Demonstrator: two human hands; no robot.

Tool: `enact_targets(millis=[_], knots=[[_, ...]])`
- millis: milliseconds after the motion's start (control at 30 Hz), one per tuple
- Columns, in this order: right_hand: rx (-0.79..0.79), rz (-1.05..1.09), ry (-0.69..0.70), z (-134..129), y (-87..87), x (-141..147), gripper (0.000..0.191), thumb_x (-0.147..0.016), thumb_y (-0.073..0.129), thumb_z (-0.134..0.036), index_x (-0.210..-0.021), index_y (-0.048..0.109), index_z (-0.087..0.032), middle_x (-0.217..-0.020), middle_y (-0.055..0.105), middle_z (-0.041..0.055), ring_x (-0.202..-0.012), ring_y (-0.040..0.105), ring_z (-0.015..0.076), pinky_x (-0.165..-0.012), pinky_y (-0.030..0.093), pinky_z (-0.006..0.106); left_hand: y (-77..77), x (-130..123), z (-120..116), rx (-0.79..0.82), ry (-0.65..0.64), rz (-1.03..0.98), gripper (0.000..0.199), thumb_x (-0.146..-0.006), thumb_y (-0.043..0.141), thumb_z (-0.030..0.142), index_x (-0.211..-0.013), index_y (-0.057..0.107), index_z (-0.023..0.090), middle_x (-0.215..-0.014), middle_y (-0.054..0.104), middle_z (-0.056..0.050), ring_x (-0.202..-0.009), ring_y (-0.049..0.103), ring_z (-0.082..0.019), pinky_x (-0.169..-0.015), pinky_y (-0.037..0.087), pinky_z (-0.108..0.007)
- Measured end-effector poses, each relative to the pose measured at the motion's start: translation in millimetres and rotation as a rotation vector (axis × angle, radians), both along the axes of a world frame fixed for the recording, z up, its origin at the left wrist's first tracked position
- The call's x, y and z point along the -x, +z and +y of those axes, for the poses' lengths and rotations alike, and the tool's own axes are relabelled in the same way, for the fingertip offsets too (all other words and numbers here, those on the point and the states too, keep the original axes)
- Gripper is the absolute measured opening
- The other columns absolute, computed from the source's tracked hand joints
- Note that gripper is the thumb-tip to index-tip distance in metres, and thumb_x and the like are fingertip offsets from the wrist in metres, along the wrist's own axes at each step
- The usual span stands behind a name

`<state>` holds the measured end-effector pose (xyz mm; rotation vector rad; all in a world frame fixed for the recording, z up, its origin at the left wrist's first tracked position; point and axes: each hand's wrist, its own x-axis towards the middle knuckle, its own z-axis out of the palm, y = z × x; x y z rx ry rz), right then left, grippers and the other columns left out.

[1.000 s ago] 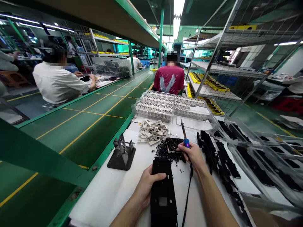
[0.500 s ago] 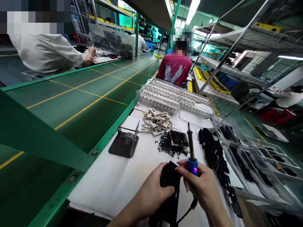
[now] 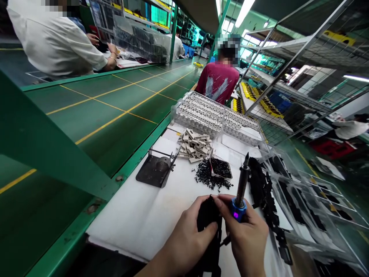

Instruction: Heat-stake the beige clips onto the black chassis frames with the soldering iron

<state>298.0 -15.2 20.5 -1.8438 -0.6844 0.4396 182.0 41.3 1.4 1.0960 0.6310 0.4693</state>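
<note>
My left hand (image 3: 191, 236) is wrapped round a long black part (image 3: 208, 219), its thumb lying across the front. In my right hand (image 3: 248, 231) is a soldering iron (image 3: 240, 192) with a blue collar and a lit purple light, its tip pointing up. The right thumb and index finger touch the top end of the black part beside the left fingertips. Beyond my hands lie a heap of small black pieces (image 3: 204, 175), a small box (image 3: 221, 168) filled with them, and a pile of pale plastic parts (image 3: 194, 144).
A metal stand (image 3: 154, 169) is on the white tabletop (image 3: 129, 223) at left. Clear trays (image 3: 201, 111) of pale parts stand at the back. Black parts (image 3: 262, 188) lie along the right. A green conveyor (image 3: 109, 111) runs at left. People sit across it and ahead.
The soldering iron has tilted, its tip now farther right. My right fingers have closed in on the black part's top end. The whole view has shifted slightly.
</note>
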Motion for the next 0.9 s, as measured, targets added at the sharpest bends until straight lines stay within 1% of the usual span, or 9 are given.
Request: enact_targets(millis=[100,200,300,367,500,567,633,767,900], knots=[[-0.003,0.113,0.008,4,-0.7,0,0.042,-0.059,0.081,-0.047,-0.086,0.074,-0.015,-0.085,0.072,0.0066,-0.072,0.063,0.0131,-0.063,0.053,0.019,-3.8,-4,0,-0.018,0.059,0.016,0.04,-0.09,0.046,0.045,-0.126,0.054,0.03,-0.126,0.061,0.002,-0.113,0.055,-0.012,-0.103,0.046,-0.023],[0.026,0.215,-0.001,6,2.4,5,0.043,-0.061,0.08,-0.047,-0.089,0.072,-0.015,-0.086,0.071,0.0064,-0.073,0.062,0.0127,-0.066,0.052,0.02,-6.8,-8,-1,-0.004,0.082,-0.016,0.043,-0.091,0.04,0.05,-0.124,0.057,0.028,-0.126,0.061,0.0,-0.115,0.054,-0.013,-0.104,0.044,-0.023],[0.062,0.252,-0.005,6,5.5,8,0.043,-0.064,0.079,-0.048,-0.09,0.07,-0.015,-0.086,0.069,0.0057,-0.074,0.06,0.0125,-0.068,0.05,0.02,-6.8,-8,-3,0.013,0.071,-0.011,0.046,-0.091,0.038,0.052,-0.123,0.058,0.026,-0.122,0.062,-0.002,-0.106,0.057,-0.013,-0.093,0.047,-0.021],[0.086,0.214,0.01,5,5.8,6,0.039,-0.066,0.077,-0.048,-0.088,0.069,-0.017,-0.082,0.066,0.0035,-0.07,0.057,0.0102,-0.066,0.047,0.019,-5.7,-7,-3,-0.01,0.058,0.008,0.046,-0.091,0.037,0.052,-0.123,0.058,0.026,-0.117,0.064,-0.001,-0.1,0.058,-0.012,-0.086,0.048,-0.02],[0.118,0.1,0.102,3,3.7,-5,0.037,-0.068,0.074,-0.051,-0.081,0.065,-0.017,-0.081,0.057,0.0015,-0.066,0.047,0.0069,-0.059,0.038,0.018,-4.9,-4,-5,-0.098,0.026,0.051,0.044,-0.092,0.037,0.051,-0.125,0.056,0.029,-0.104,0.066,0.002,-0.085,0.055,-0.007,-0.083,0.045,-0.017],[0.166,0.137,0.148,2,3.6,-12,0.04,-0.067,0.074,-0.054,-0.079,0.063,-0.017,-0.075,0.053,0.0012,-0.065,0.044,0.0071,-0.054,0.033,0.018,-6.1,-3,-7,-0.107,0.004,0.081,0.044,-0.092,0.037,0.051,-0.125,0.056,0.029,-0.093,0.066,0.004,-0.074,0.05,-0.006,-0.08,0.045,-0.017],[0.223,0.182,0.188,0,4.5,-17,0.042,-0.067,0.073,-0.055,-0.078,0.061,-0.017,-0.068,0.05,-0.0001,-0.058,0.039,0.0057,-0.048,0.026,0.019,-7.8,-3,-9,-0.103,-0.007,0.1,0.045,-0.092,0.037,0.052,-0.125,0.055,0.029,-0.087,0.065,0.004,-0.069,0.047,-0.005,-0.078,0.044,-0.017],[0.272,0.205,0.226,-5,5.7,-21,0.04,-0.068,0.073,-0.054,-0.079,0.062,-0.017,-0.062,0.047,-0.0022,-0.049,0.03,0.0036,-0.045,0.023,0.02,-9.5,-4,-11,-0.1,-0.013,0.105,0.047,-0.092,0.036,0.052,-0.126,0.055,0.027,-0.102,0.067,0.002,-0.079,0.054,-0.007,-0.077,0.045,-0.017],[0.243,0.208,0.213,-11,3.0,-20,0.04,-0.071,0.071,-0.055,-0.079,0.065,-0.017,-0.065,0.053,-0.001,-0.054,0.037,0.0054,-0.05,0.029,0.02,-8.6,-5,-10,-0.097,-0.003,0.128,0.047,-0.091,0.038,0.052,-0.129,0.054,0.029,-0.118,0.066,0.002,-0.086,0.057,-0.008,-0.08,0.044,-0.016]])
